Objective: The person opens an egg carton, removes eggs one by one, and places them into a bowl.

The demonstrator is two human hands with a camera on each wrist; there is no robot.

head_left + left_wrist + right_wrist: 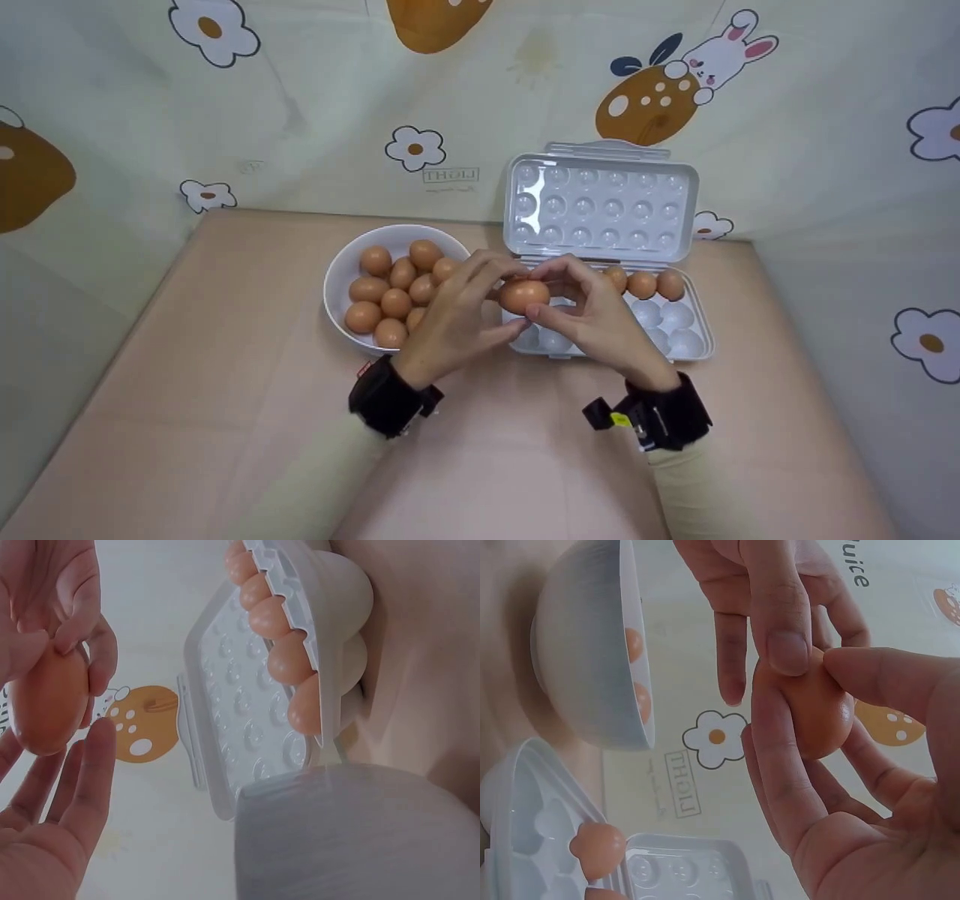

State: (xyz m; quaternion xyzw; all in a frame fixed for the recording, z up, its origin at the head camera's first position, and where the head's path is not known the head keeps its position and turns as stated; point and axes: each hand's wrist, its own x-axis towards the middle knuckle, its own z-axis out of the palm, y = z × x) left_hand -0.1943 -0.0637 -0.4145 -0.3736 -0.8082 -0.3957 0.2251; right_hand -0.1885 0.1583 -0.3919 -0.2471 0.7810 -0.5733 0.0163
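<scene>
A brown egg (524, 297) is held up between both hands, over the left part of an egg carton. My left hand (459, 311) holds its left side; in the left wrist view the thumb lies against the egg (51, 701), with the fingers close beneath. From the other side my right hand (600, 326) pinches it with thumb and fingers, as the right wrist view shows. The white carton (679, 315) stands open, with a row of eggs (642, 285) along its back; the hands hide part of that row. Several front cells hold nothing.
A white bowl (330, 289) with several brown eggs (396, 304) stands left of the carton, partly behind my left hand. The carton's clear lid (600, 217) leans up against a printed cloth wall (322, 112). Everything stands on a pinkish tabletop (225, 360).
</scene>
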